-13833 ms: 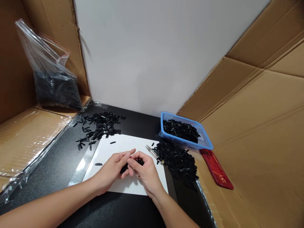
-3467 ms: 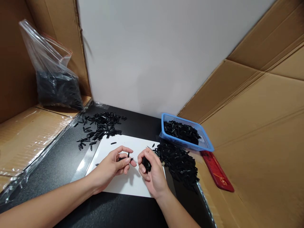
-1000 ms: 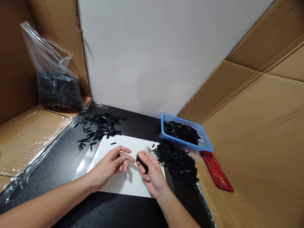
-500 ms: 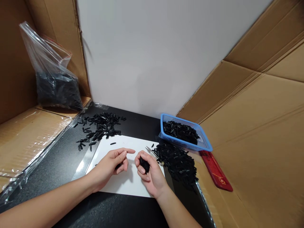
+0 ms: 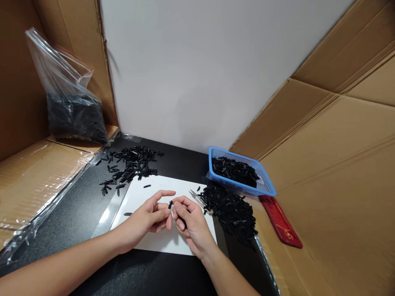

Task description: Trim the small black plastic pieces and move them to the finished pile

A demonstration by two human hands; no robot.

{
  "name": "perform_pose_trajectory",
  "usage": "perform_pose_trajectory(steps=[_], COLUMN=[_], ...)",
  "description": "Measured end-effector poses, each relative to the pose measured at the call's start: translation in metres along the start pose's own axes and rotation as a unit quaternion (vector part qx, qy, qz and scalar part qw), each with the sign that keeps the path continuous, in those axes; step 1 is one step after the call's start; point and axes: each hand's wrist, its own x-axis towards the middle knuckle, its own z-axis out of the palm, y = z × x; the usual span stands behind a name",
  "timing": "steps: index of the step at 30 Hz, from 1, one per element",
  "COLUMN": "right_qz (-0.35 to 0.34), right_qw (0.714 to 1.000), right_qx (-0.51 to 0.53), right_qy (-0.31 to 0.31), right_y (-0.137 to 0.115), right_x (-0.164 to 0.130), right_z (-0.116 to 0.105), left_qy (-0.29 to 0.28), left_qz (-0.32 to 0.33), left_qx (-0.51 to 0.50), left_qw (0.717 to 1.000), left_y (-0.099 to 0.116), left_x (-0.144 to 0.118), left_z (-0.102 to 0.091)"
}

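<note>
Over a white sheet (image 5: 166, 244), my left hand (image 5: 152, 213) pinches a small black elongated piece (image 5: 170, 204) between thumb and fingers, with its index finger stretched out above. My right hand (image 5: 194, 224) is closed around black pieces (image 5: 182, 222), partly hidden in its palm, and its fingertips come close to the piece in my left hand; whether they touch it I cannot tell. Metal snips (image 5: 199, 199) lie at the sheet's right edge, beside a large heap of black pieces (image 5: 230, 209). One loose black piece (image 5: 147, 186) rests on the sheet.
Scattered black pieces (image 5: 134, 162) lie at the back left of the dark table (image 5: 92, 218). A blue basket (image 5: 265, 181) with black pieces stands at the back right, near a red flat item (image 5: 282, 224). At left, a clear bag (image 5: 75, 111) of dark contents leans against cardboard.
My hands have come together. A black piece now shows between my left fingertips, and my right fingers have shifted toward it. Another piece left of my left wrist is more visible.
</note>
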Motion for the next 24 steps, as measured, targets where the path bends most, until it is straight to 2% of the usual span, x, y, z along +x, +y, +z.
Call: perform_pose_trajectory(steps=[6, 13, 24], right_qz=[0.002, 0.000, -0.010], right_qw=[1.000, 0.999, 0.999], right_qx=[-0.003, 0.041, 0.045], right_qy=[0.007, 0.009, 0.012], right_y=[0.001, -0.003, -0.005], right_x=[0.002, 0.005, 0.003], right_z=[-0.002, -0.009, -0.007], left_qy=[-0.014, 0.043, 0.036], left_qz=[0.021, 0.013, 0.015], left_qx=[0.060, -0.002, 0.020], left_qw=[0.998, 0.999, 0.999], left_y=[0.002, 0.002, -0.003], left_x=[-0.001, 0.000, 0.005], left_z=[0.000, -0.008, -0.013])
